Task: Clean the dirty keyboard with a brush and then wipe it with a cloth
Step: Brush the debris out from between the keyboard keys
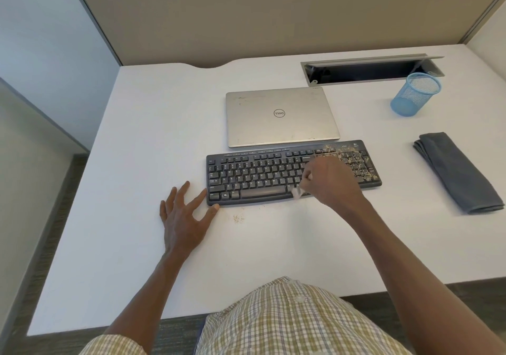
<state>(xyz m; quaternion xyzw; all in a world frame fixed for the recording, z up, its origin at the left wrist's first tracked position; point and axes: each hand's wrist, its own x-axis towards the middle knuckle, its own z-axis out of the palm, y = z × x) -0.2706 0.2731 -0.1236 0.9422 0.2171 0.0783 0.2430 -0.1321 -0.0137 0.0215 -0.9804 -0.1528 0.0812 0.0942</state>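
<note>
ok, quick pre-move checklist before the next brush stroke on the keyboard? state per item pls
1. Brush in right hand: ok, gripped, bristles at the keyboard's near edge.
2. Keyboard braced: ok, left hand lies flat on the desk, fingertips at the keyboard's left corner.
3. Crumbs cleared: not ok, debris still covers the right end and number pad.
4. Swept debris: not ok, a small pile lies on the desk in front.
5. Grey cloth ready for wiping: ok, folded on the desk to the right, untouched.
6. Laptop safe from crumbs: ok, lid closed.
</note>
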